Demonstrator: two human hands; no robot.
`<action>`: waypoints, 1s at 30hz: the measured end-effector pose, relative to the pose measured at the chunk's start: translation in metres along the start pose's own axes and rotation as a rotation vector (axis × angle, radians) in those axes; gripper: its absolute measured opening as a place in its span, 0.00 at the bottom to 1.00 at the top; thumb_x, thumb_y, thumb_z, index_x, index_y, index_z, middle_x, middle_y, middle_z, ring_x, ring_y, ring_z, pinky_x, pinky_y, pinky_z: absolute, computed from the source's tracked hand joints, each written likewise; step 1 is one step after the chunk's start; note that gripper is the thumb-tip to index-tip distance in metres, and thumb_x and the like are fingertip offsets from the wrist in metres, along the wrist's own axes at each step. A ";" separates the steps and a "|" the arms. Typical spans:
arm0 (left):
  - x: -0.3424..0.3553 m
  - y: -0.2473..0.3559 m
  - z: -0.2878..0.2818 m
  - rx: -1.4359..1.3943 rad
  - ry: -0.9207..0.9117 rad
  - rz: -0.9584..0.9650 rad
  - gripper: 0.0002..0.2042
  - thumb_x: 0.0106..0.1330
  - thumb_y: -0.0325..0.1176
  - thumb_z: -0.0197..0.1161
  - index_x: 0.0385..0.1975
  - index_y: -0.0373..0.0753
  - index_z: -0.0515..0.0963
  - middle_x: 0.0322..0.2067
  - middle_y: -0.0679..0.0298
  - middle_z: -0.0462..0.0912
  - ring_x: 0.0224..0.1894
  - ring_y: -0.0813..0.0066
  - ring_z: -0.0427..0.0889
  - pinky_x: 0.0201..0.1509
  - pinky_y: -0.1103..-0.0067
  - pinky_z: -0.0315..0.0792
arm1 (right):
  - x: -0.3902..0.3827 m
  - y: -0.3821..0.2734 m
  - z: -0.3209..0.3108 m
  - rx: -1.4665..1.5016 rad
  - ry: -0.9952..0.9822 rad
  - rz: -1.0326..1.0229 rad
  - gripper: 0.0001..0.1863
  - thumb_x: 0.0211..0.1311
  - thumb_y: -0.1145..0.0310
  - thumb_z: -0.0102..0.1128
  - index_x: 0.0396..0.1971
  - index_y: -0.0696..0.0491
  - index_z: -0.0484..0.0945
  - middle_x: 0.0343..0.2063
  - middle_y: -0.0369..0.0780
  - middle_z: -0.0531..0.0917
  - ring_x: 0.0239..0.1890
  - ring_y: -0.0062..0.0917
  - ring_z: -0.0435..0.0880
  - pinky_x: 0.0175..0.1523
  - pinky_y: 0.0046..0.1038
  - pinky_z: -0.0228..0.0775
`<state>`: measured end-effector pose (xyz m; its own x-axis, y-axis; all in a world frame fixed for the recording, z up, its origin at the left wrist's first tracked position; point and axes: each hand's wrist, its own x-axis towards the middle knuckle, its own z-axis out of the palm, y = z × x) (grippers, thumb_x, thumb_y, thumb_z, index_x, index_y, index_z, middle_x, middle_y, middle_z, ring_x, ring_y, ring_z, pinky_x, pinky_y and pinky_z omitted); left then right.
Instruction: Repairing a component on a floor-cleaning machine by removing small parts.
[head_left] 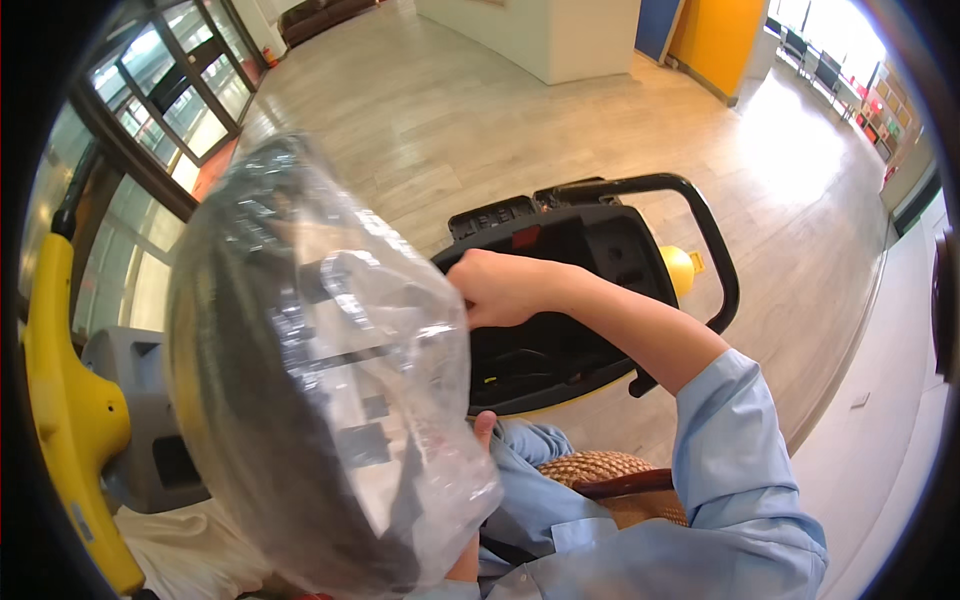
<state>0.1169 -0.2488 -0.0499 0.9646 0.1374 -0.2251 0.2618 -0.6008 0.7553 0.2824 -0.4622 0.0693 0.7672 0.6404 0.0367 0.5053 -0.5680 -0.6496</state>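
A large, bulky dark object with pale and grey patches, wrapped in a clear plastic bag (390, 400), fills the left middle of the view. My right hand (505, 288) is closed at the bag's upper right edge, fingers curled against the plastic. Low on the bag's right side, only the thumb of my left hand (484, 430) shows; its other fingers are hidden behind the bag, which it supports. Behind my right hand sits an open black machine body (560, 350) with a hollow inside and a black tubular handle (715, 235).
At the left stands a long yellow machine part (70, 400) beside a grey plastic piece (145, 420). A yellow part (680, 268) sticks out under the black handle. Below my right arm is a woven chair seat (600, 468). Glass doors (185, 90) stand far left.
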 end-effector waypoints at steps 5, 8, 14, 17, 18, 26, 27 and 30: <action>0.016 -0.008 0.018 -0.382 0.018 0.374 0.47 0.67 0.47 0.76 0.80 0.35 0.55 0.73 0.56 0.67 0.70 0.66 0.71 0.73 0.68 0.64 | -0.005 0.025 0.031 0.275 0.127 -0.184 0.08 0.58 0.71 0.71 0.37 0.55 0.89 0.31 0.47 0.88 0.37 0.44 0.88 0.46 0.39 0.79; 0.015 0.005 0.018 -0.539 -0.016 0.410 0.47 0.68 0.47 0.75 0.80 0.35 0.55 0.74 0.56 0.66 0.71 0.66 0.70 0.73 0.67 0.64 | -0.003 0.021 0.041 0.209 0.131 -0.224 0.08 0.57 0.71 0.70 0.37 0.55 0.89 0.31 0.44 0.89 0.37 0.42 0.88 0.45 0.38 0.79; 0.013 0.012 0.015 -0.578 -0.030 0.373 0.50 0.66 0.46 0.76 0.79 0.30 0.52 0.75 0.52 0.63 0.73 0.63 0.68 0.76 0.66 0.62 | -0.005 0.012 0.044 0.062 0.064 -0.185 0.07 0.57 0.70 0.69 0.35 0.52 0.90 0.31 0.42 0.90 0.37 0.40 0.89 0.44 0.39 0.81; 0.012 0.013 0.016 -0.605 -0.041 0.360 0.52 0.64 0.47 0.77 0.79 0.29 0.51 0.75 0.52 0.63 0.73 0.63 0.68 0.77 0.66 0.62 | -0.006 0.012 0.049 0.060 0.070 -0.199 0.07 0.56 0.69 0.69 0.35 0.51 0.90 0.31 0.41 0.90 0.38 0.39 0.90 0.42 0.39 0.81; 0.012 0.013 0.016 -0.629 -0.046 0.356 0.53 0.64 0.48 0.78 0.79 0.29 0.51 0.74 0.51 0.64 0.73 0.63 0.68 0.77 0.66 0.61 | -0.007 0.012 0.049 0.059 0.074 -0.207 0.07 0.56 0.69 0.69 0.35 0.51 0.90 0.31 0.41 0.90 0.38 0.39 0.90 0.42 0.39 0.82; 0.013 0.009 0.015 -0.612 -0.031 0.337 0.53 0.63 0.48 0.79 0.79 0.28 0.51 0.74 0.52 0.64 0.73 0.63 0.68 0.78 0.67 0.60 | -0.001 0.018 0.060 -0.040 0.040 -0.205 0.05 0.57 0.69 0.68 0.32 0.51 0.89 0.30 0.41 0.90 0.36 0.40 0.90 0.39 0.40 0.82; 0.014 0.010 0.014 -0.606 -0.037 0.343 0.53 0.63 0.47 0.79 0.79 0.28 0.51 0.74 0.52 0.64 0.74 0.63 0.67 0.78 0.67 0.60 | 0.000 0.018 0.062 -0.035 0.063 -0.215 0.05 0.57 0.69 0.68 0.31 0.51 0.88 0.29 0.41 0.89 0.35 0.40 0.90 0.39 0.40 0.81; 0.013 0.007 0.014 -0.588 -0.040 0.337 0.52 0.63 0.45 0.78 0.79 0.29 0.51 0.74 0.52 0.64 0.74 0.63 0.67 0.78 0.67 0.60 | 0.001 0.019 0.063 0.007 0.119 -0.240 0.05 0.54 0.70 0.70 0.30 0.51 0.89 0.29 0.44 0.89 0.34 0.43 0.89 0.38 0.40 0.81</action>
<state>0.1312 -0.2623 -0.0567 0.9976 -0.0179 0.0673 -0.0684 -0.0761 0.9947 0.2675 -0.4397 0.0096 0.6671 0.6907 0.2791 0.6758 -0.4034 -0.6169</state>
